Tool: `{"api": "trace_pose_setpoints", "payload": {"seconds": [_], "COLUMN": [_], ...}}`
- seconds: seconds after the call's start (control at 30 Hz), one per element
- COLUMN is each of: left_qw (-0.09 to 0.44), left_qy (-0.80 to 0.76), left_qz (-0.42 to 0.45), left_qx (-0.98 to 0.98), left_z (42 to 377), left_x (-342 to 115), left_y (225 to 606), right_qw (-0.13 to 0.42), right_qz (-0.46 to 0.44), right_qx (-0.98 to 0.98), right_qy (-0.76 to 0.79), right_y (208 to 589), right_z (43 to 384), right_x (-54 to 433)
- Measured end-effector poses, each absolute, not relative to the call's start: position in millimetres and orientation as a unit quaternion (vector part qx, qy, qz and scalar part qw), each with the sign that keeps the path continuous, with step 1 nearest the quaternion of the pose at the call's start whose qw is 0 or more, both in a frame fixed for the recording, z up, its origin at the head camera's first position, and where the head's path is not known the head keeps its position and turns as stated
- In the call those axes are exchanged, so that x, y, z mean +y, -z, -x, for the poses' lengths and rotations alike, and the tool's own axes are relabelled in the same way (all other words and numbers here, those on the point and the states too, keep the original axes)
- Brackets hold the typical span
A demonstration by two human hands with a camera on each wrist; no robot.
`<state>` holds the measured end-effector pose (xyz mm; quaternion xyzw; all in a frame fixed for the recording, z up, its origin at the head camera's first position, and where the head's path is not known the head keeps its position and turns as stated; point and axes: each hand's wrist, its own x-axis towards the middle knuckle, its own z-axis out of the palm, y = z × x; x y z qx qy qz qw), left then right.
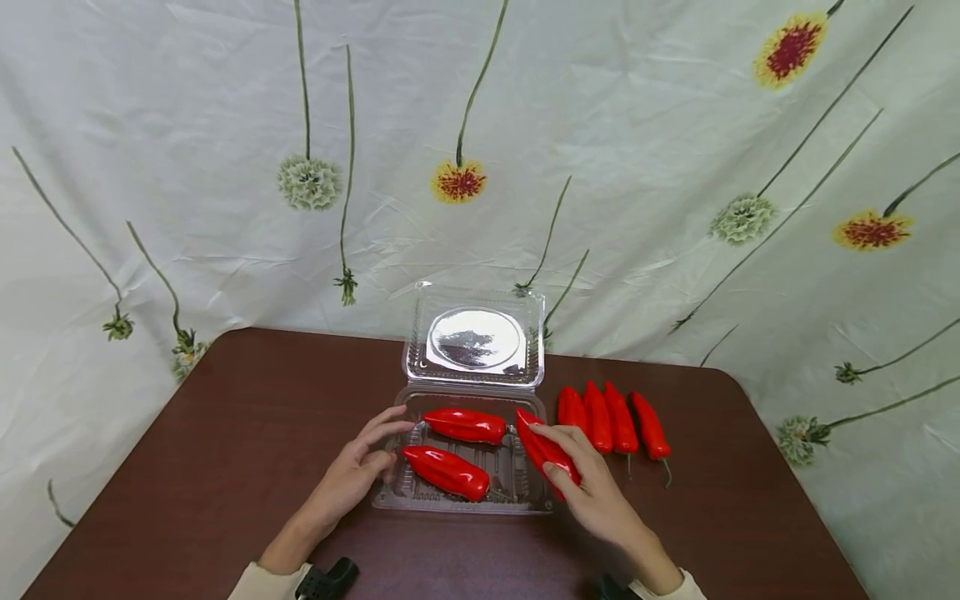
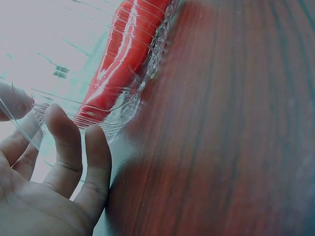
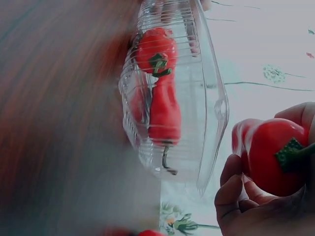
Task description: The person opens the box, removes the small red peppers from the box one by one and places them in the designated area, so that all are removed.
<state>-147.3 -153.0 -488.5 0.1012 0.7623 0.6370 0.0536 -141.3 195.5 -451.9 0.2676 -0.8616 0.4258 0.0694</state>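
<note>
My right hand grips a red pepper with a green stem, its fingers and thumb wrapped about the body. In the head view this pepper slants over the right side of a clear plastic container. Two more red peppers lie inside on their sides, an upper one and a lower one, pointed ends to the left. At the container's left edge is my left hand, its fingertips right at the ribbed wall and rim in the left wrist view.
The container's hinged lid stands raised at the back. Several red peppers lie side by side right of the container, stems toward me. A brown table carries everything, with a flower-printed cloth hanging behind it.
</note>
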Motion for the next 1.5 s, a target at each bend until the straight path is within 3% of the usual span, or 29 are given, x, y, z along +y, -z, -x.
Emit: {"api": "trace_pose_setpoints", "payload": {"seconds": [0.37,0.8,1.5], "left_qw": [0.059,0.057,0.058], "left_qy": [-0.637,-0.641,-0.637], "left_qz": [-0.098,-0.102,-0.104], "left_qx": [0.762,0.758,0.762], "left_z": [145.7,146.2,148.3], "left_x": [-152.8,-154.1,-152.9], "left_y": [486.8,489.4,487.8], "right_qw": [0.062,0.103,0.054], "right_qz": [-0.208,-0.197,-0.110], "right_qx": [-0.885,-0.896,-0.924], "right_qy": [-0.411,-0.384,-0.362], "right_y": [457.1,463.9,478.3], "right_z": [129.6,122.1,103.5], "right_x": [211.7,223.6,225.7]}}
